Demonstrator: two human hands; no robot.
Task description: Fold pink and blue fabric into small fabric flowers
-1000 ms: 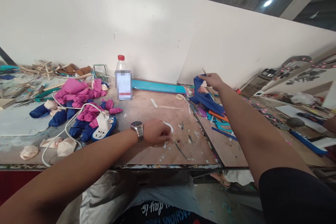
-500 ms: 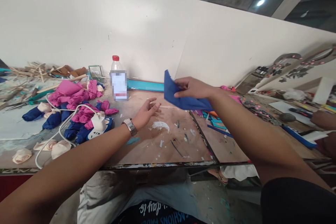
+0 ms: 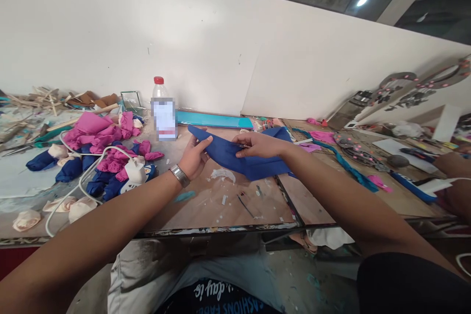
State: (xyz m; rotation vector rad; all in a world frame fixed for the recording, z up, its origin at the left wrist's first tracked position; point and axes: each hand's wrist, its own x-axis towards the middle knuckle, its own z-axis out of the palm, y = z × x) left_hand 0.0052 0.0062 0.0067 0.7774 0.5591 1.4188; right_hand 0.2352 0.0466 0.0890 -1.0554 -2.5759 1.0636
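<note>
A long blue fabric strip (image 3: 230,157) stretches between my two hands above the table. My left hand (image 3: 194,158) pinches its left end, thumb on top. Further along, my right hand (image 3: 259,145) has its fingers closed on the upper edge. By those fingertips a small dark, shiny bit shows, too small to name. The strip's wider right part passes behind my right hand and reaches the tabletop's far side. To the left lies a pile of crumpled pink fabric pieces (image 3: 90,130) with blue bundles (image 3: 69,169) and cream ones (image 3: 27,220).
A red-capped bottle (image 3: 159,89) and a phone (image 3: 165,120) stand near the white wall. A white charger (image 3: 135,171) with its cable sits in a power strip on the left. Teal ribbon (image 3: 340,162) lies right, where another person's hand (image 3: 451,164) shows.
My left hand has closed on the strip's left end. My right hand has moved slightly left and lower, and the blue strip is now spread out between both hands.
</note>
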